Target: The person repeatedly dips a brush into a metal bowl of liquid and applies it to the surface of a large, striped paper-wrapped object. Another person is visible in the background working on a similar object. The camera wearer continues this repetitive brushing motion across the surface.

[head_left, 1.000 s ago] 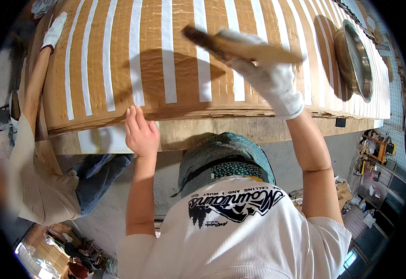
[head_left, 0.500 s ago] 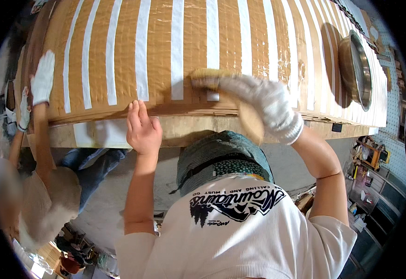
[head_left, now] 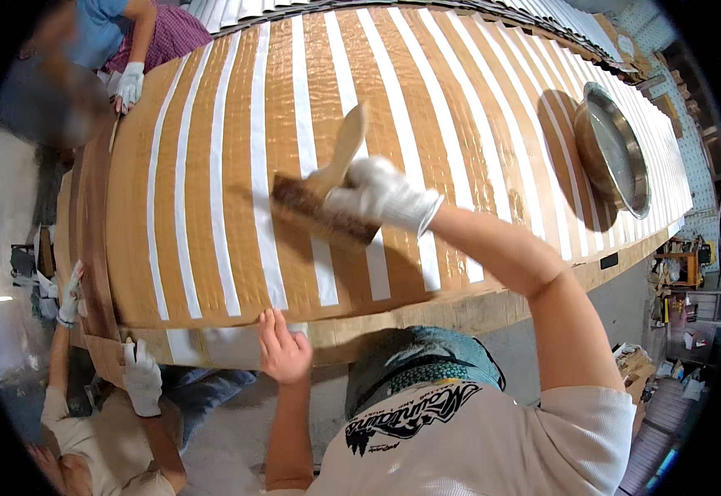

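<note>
My right hand (head_left: 389, 194), in a white knit glove, grips a wide brush (head_left: 345, 145) with a pale wooden handle and a long row of dark bristles. The brush is over the brown sheet (head_left: 129, 207), which is glossy in places and crossed by long white strips. Whether every bristle touches the sheet is hard to tell. My bare left hand (head_left: 286, 347) lies at the near edge of the sheet, its fingers stretched forward onto the edge.
At the right a metal basin (head_left: 612, 149) rests on the strips. A wooden board (head_left: 426, 318) runs under the near edge. One co-worker's gloved hand (head_left: 142, 376) holds the near left corner; another person's gloved hand (head_left: 130, 87) is at the far left corner.
My right hand has carried the brush from near the front edge farther over the sheet, its handle now pointing up. The lower-left person's hands moved to the corner. A second person has come into view.
</note>
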### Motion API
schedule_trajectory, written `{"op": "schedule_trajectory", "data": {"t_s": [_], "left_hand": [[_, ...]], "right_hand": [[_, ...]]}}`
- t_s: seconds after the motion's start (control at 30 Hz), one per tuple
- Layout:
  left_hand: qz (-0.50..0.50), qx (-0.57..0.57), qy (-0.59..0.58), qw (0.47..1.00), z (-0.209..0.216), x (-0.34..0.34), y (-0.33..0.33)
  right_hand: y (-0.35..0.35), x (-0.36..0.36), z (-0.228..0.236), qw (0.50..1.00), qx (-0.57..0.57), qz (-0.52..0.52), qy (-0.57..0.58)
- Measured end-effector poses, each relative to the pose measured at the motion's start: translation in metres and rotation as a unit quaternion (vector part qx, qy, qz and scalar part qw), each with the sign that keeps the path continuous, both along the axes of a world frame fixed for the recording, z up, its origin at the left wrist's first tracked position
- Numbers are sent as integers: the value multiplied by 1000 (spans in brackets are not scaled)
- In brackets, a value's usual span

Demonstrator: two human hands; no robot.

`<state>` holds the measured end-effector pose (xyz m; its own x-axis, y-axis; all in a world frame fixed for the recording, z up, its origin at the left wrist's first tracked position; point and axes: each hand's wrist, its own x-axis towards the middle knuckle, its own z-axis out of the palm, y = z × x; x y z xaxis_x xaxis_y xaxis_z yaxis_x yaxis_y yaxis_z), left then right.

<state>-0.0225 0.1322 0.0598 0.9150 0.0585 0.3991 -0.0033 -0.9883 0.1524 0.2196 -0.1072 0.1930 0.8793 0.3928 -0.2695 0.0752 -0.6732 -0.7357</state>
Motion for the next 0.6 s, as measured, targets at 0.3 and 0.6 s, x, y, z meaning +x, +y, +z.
{"op": "schedule_trajectory", "data": {"t_s": [0.3,0.6], "left_hand": [[-1,-20,13,1000,-3,-5,-7],[17,-6,56,998,-25,-19,7]], "right_hand": [[-130,163,32,926,-116,-305,-190],[91,156,0,975,122,174,-68]]}}
